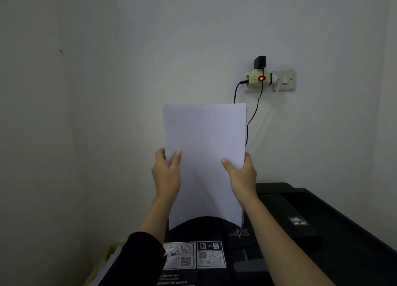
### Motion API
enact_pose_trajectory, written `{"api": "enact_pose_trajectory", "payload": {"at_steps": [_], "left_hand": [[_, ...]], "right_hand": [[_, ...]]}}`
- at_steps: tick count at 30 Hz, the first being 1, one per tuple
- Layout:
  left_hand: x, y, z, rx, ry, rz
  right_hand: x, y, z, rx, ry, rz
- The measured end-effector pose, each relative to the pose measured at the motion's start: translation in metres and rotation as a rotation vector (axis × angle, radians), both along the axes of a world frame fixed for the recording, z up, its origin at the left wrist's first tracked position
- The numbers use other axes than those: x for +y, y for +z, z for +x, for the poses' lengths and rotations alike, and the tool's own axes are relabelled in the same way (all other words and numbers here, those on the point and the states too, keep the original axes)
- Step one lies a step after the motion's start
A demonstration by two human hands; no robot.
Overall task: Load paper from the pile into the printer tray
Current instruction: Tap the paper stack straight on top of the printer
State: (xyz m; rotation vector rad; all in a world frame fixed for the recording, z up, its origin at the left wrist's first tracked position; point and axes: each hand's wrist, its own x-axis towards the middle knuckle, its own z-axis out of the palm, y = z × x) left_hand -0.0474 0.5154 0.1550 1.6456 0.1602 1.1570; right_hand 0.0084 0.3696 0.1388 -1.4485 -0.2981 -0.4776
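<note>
A stack of white paper (204,148) stands upright in front of the wall, its lower edge down behind the curved black rear paper support of the printer (206,222). My left hand (166,174) grips the stack's left edge, thumb on the front. On the right edge sits my right hand (241,174), held the same way. The black printer (322,232) fills the lower right, with instruction stickers (194,255) on its top. The paper pile (107,262) shows partly at the lower left, mostly hidden by my dark sleeve.
On the wall behind the paper is a socket with a beige adapter (258,78), its red light lit, and a white switch (284,79). A black cable (251,118) and a white cable hang down behind the printer. The wall corner lies to the left.
</note>
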Motion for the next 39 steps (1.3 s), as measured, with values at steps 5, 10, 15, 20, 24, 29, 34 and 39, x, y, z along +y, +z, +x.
{"api": "enact_pose_trajectory", "payload": {"at_steps": [5,10,15,20,24,29,34,39], "left_hand": [[-0.003,0.001,-0.003,0.026,-0.031,0.07],[0.001,-0.009,0.0,0.054,-0.051,0.11],[0.001,-0.011,0.002,0.092,-0.057,0.122],[0.003,-0.006,0.004,0.086,0.097,0.101],[0.008,-0.014,0.001,0.096,0.09,0.114],[0.014,-0.03,-0.008,0.192,0.03,0.114],[0.013,-0.059,-0.012,0.368,0.02,0.076],[0.007,-0.047,-0.014,0.395,0.077,0.084]], "right_hand": [[-0.006,-0.009,0.005,0.021,0.051,-0.048],[-0.012,-0.017,0.008,0.067,0.121,-0.014],[-0.009,-0.015,0.008,0.068,0.1,-0.067],[0.0,-0.009,0.006,0.035,0.091,-0.085],[0.006,-0.018,0.005,0.042,0.091,-0.09],[-0.001,-0.027,0.002,0.099,0.112,-0.108],[0.0,-0.045,-0.002,0.164,0.1,-0.249],[0.003,-0.036,-0.011,0.135,0.044,-0.249]]}}
